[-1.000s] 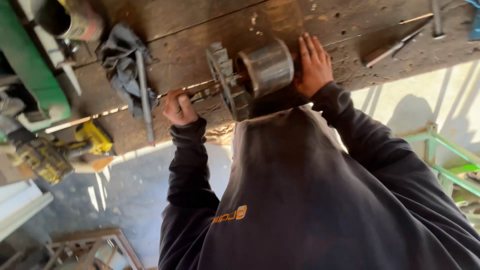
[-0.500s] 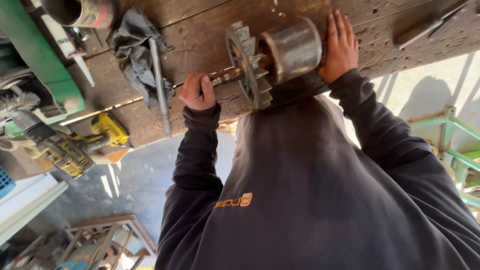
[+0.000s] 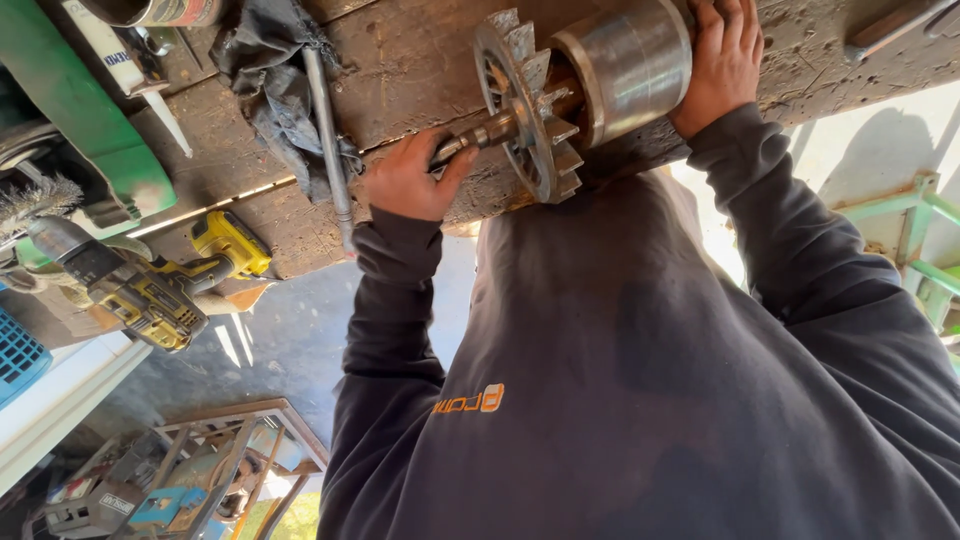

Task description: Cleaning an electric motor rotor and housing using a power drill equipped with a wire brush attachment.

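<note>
Near the top middle, the left hand grips the motor rotor's shaft; the right hand presses its shiny drum. The rotor lies bare on the wooden bench.

1. a worn wooden workbench carries everything.
2. a motor rotor with a finned fan lies on its planks.
3. a dark grey rag lies on it, under a metal rod.
4. a yellow cordless drill rests at the bench edge, beside a green machine.
</note>
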